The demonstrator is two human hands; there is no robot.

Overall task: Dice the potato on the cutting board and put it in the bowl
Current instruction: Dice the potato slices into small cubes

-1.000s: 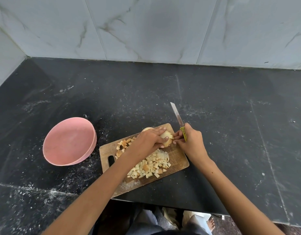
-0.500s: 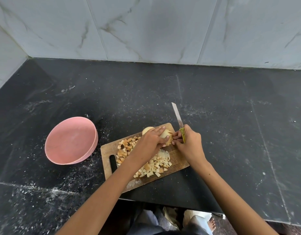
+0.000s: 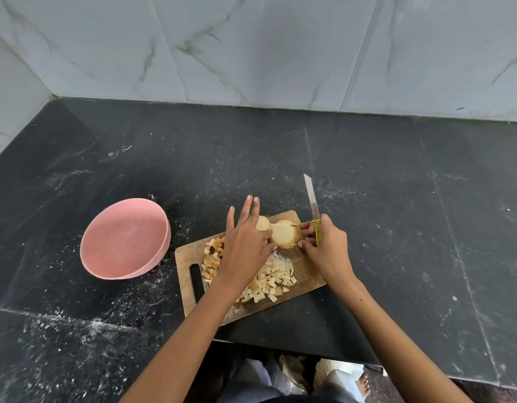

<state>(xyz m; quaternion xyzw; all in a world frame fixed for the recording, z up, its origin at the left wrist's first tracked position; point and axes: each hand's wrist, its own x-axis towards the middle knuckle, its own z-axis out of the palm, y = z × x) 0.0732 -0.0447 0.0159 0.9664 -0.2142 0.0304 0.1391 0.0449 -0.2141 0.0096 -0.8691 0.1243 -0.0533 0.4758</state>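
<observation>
left hand [image 3: 245, 245] covers some potato dice [image 3: 269, 279] | knife handle [image 3: 317, 232] mostly inside right grip [image 3: 324, 247]

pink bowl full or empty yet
Empty: the round pink plastic bowl shows only bare pink inside; the diced potato pieces lie on the wooden cutting board.

A potato [image 3: 284, 234] is steadied on the cutting board [image 3: 305, 271] by the flat left hand [image 3: 245, 242]; a knife [image 3: 313, 207] is gripped by the right hand [image 3: 327, 248]. Diced pieces [image 3: 273, 282] are heaped nearer, a pink bowl [image 3: 125, 238] stands left.

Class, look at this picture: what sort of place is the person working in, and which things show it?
Most likely a home kitchen: a dark stone counter against marble-look wall tiles, with a wooden cutting board holding diced potato.
</observation>
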